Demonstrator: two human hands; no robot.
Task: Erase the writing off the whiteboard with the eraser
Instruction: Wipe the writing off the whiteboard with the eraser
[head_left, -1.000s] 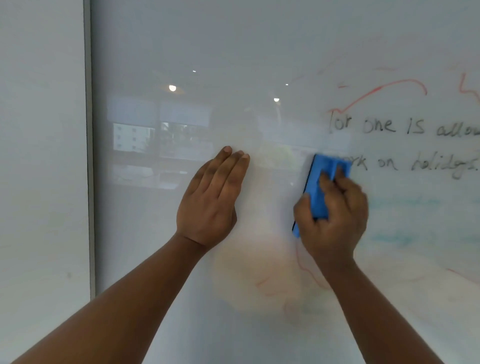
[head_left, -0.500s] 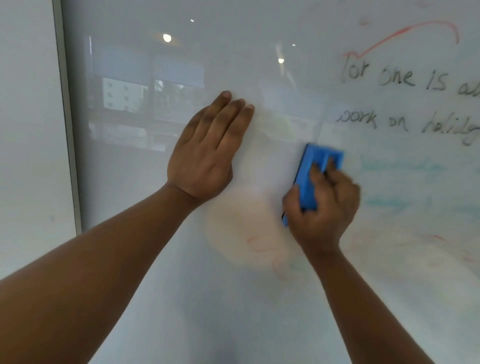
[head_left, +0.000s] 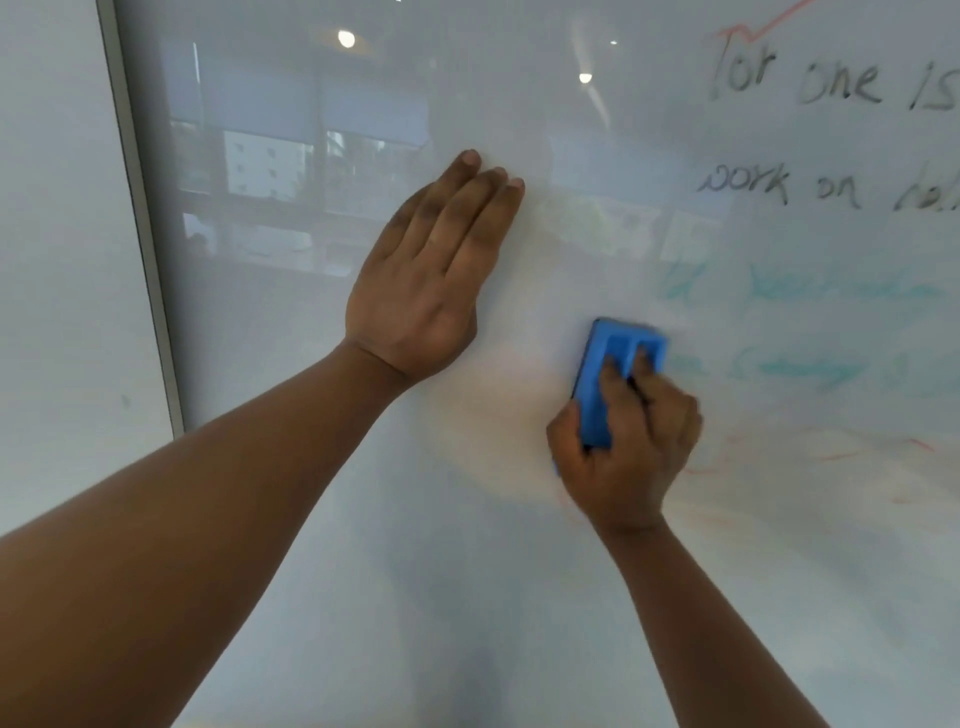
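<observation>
Left hand (head_left: 421, 283): my fingers straight and flat against the whiteboard (head_left: 363, 571), bracing me. Right hand (head_left: 631, 441): fingers curled round the blue eraser (head_left: 605, 374), pressing it on the board for wiping. Black writing (head_left: 789, 83) beyond my right fingertips, up-right; teal smears (head_left: 810, 369) just beside them.

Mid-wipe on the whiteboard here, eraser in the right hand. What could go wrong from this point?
1. The black writing at upper right is untouched; the eraser sits well below it, so it may get missed.
2. Teal smears and reddish streaks beside the eraser look only half removed; more passes may just spread them.
3. The left hand lies flat on the whiteboard, which may leave prints on the wiped area.
</observation>
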